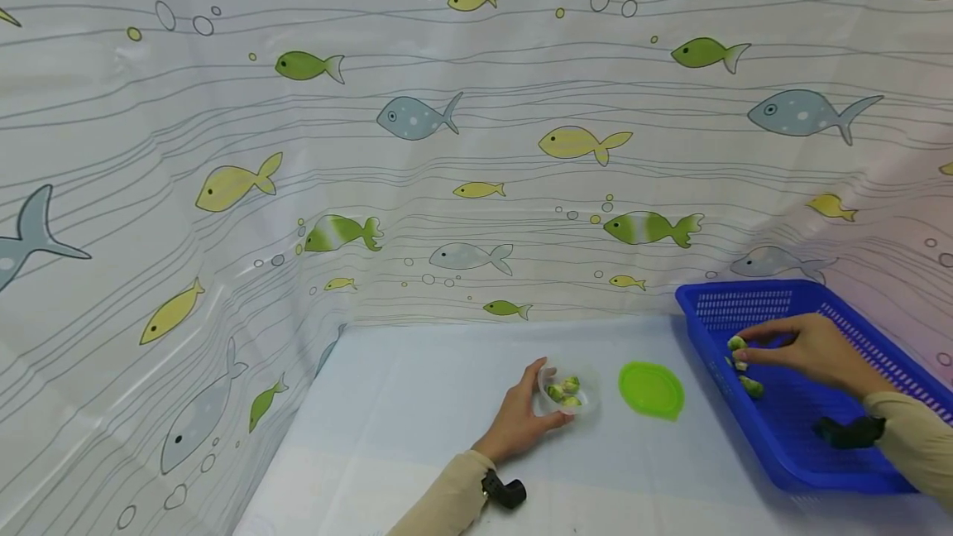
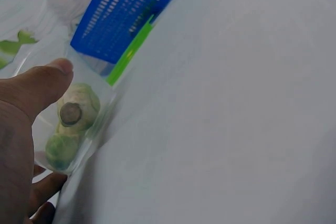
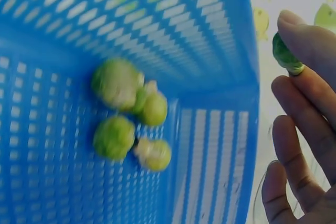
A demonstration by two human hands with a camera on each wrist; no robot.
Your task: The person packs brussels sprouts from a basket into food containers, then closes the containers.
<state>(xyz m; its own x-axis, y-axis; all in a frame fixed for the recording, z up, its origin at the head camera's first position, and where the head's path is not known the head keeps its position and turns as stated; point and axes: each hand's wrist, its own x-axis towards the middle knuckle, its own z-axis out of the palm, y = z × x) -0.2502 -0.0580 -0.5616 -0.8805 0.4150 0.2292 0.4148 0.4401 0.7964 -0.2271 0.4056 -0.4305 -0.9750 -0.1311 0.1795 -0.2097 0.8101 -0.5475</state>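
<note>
My left hand [image 1: 514, 416] holds a small clear plastic container [image 1: 591, 387] on the white table, its thumb and fingers round the sides. Inside the container lie several Brussels sprouts [image 1: 570, 385], two of them plain through its wall in the left wrist view, one Brussels sprout [image 2: 79, 106] with its cut stem end showing. Over the left part of a blue basket [image 1: 819, 470], my right hand [image 1: 819, 354] pinches one Brussels sprout [image 3: 286, 54] between thumb and fingertips. Several more Brussels sprouts [image 3: 114, 137] lie in the basket below, partly hidden in the head view.
A bright green lid [image 1: 651, 390] lies flat on the table [image 1: 395, 412] between container and basket. The basket has raised, slotted walls. A fish-patterned sheet [image 1: 476, 147] hangs behind and along the sides of the table.
</note>
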